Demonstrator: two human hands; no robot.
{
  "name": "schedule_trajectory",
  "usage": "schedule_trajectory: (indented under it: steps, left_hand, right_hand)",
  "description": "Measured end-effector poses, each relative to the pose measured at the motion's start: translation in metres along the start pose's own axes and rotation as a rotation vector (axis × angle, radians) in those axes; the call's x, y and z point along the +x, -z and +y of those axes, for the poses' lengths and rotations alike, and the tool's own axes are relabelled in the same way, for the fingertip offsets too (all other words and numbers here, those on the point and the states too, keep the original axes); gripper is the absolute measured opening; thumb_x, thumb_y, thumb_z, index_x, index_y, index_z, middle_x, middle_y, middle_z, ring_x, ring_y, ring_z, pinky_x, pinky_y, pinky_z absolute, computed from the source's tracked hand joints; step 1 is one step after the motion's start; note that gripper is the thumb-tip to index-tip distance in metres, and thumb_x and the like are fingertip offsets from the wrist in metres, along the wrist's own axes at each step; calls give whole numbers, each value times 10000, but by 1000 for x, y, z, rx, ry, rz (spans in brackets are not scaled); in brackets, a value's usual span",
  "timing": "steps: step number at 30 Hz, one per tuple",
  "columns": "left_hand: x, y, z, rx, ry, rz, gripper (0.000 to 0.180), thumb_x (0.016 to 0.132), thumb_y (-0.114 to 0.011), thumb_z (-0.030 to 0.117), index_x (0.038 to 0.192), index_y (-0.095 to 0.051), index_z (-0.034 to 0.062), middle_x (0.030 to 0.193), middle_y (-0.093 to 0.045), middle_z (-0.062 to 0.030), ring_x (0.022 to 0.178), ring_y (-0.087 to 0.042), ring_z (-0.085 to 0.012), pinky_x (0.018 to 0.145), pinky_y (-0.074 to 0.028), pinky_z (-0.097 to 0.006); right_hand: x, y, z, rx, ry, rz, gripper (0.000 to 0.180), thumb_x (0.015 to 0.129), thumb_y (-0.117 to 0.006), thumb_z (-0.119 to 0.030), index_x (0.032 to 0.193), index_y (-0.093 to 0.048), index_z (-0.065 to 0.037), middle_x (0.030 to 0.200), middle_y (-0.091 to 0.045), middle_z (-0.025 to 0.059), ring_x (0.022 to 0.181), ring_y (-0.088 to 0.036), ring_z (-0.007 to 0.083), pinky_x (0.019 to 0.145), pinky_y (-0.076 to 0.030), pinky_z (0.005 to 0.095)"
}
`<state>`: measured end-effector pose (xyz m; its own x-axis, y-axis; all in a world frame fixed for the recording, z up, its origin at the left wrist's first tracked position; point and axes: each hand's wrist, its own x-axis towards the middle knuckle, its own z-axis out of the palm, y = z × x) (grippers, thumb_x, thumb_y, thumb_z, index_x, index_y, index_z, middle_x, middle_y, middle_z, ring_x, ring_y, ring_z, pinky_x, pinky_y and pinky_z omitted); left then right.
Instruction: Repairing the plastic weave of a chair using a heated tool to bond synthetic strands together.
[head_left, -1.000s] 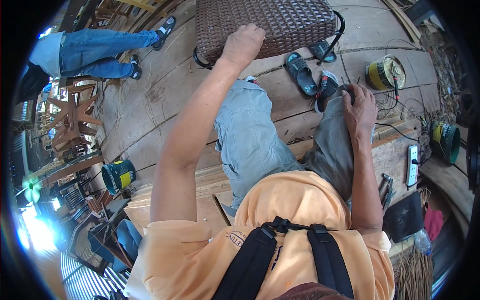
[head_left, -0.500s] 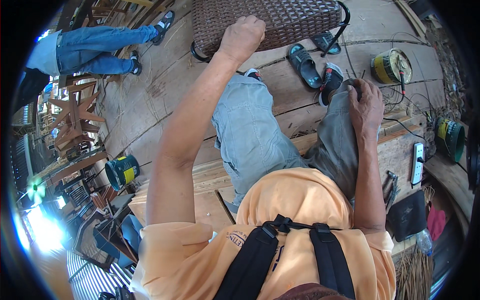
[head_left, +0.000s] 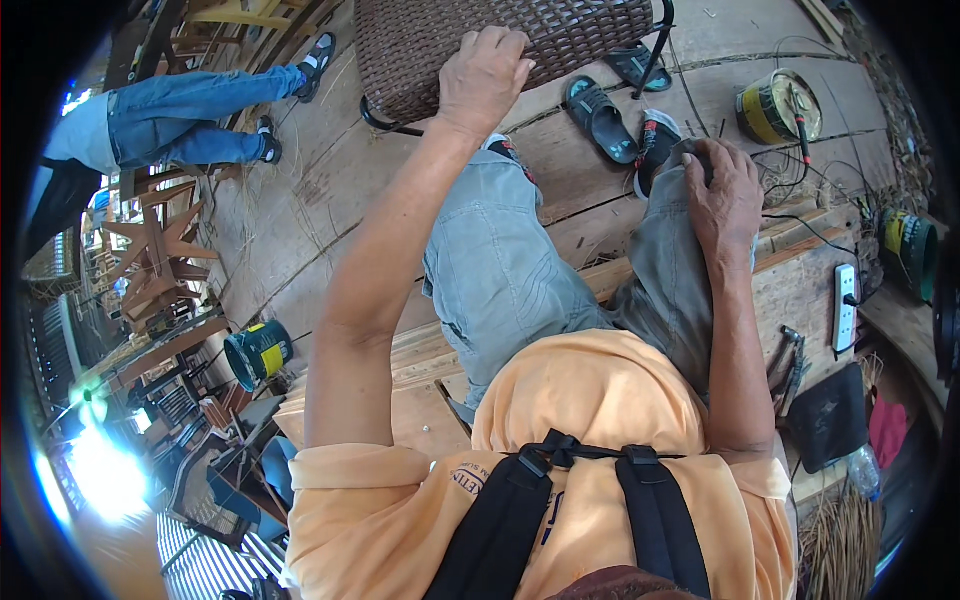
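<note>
A brown woven seat-like piece (head_left: 430,60) on a black metal frame lies before me at the top of the head view. My left hand (head_left: 487,80) is closed at its near edge, fingers bent and pressed together. Whether a thin strand lies in the fingers is too small to tell. My right hand (head_left: 724,195) rests over my right knee, its thumb apart from its bent fingers. A dark patch (head_left: 682,155) shows beside that thumb; I cannot make out what it is.
Dark slippers (head_left: 603,120) lie under the woven piece. To the right stand a yellow-green bucket (head_left: 765,110) and a white power strip (head_left: 845,308) with cables. Another bucket (head_left: 258,354) is at left. A person in jeans (head_left: 200,115) stands far left, near wooden furniture parts.
The view has shifted slightly. My left hand sits a little farther right along the woven piece's edge. My right hand stays on the knee.
</note>
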<state>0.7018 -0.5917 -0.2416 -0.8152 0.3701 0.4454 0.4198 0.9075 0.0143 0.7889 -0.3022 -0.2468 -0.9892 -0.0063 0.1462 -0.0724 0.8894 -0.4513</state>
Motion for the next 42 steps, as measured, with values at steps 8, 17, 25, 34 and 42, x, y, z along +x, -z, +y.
schedule_trajectory:
  steps: [8, 17, 25, 34, 42]
  left_hand:
    - [-11, -27, 7, 24, 218, 156, 242, 712, -722, 166, 933, -625, 166, 953, -568, -29, 933, -515, -265, 827, -436, -400]
    - [-10, -31, 6, -19, 260, 170, 212, 719, -698, 144, 919, -626, 141, 968, -568, -35, 952, -501, -272, 856, -415, -407]
    - [-6, -22, 18, -22, 343, 110, 218, 731, -707, 146, 929, -619, 131, 958, -582, -61, 957, -507, -299, 836, -407, -432]
    - [3, -12, 15, -127, 395, 14, 216, 739, -706, 148, 907, -581, 99, 960, -568, -97, 952, -510, -323, 823, -401, -454]
    - [-38, -6, 35, -479, 442, 284, 198, 792, -658, 49, 909, -501, 22, 840, -509, -69, 761, -502, -192, 709, -433, -321]
  right_hand:
    - [-1, -2, 7, 46, -21, 20, 278, 855, -603, -287, 1058, -647, -102, 1154, -612, 60, 1121, -524, 272, 911, -407, 419]
    - [2, 1, 4, 65, -39, 6, 276, 862, -605, -285, 1064, -646, -101, 1154, -612, 67, 1124, -522, 272, 916, -406, 416]
    - [0, 1, 3, 36, -29, 8, 272, 861, -610, -283, 1060, -642, -100, 1135, -617, 64, 1112, -528, 274, 913, -406, 417]
    - [2, 2, 2, 73, -17, 16, 252, 848, -610, -264, 1040, -641, -103, 1107, -617, 63, 1095, -533, 275, 880, -419, 426]
    - [6, 1, -4, 38, -57, -12, 234, 845, -588, -229, 1038, -631, -104, 1119, -609, 72, 1129, -510, 303, 921, -405, 442]
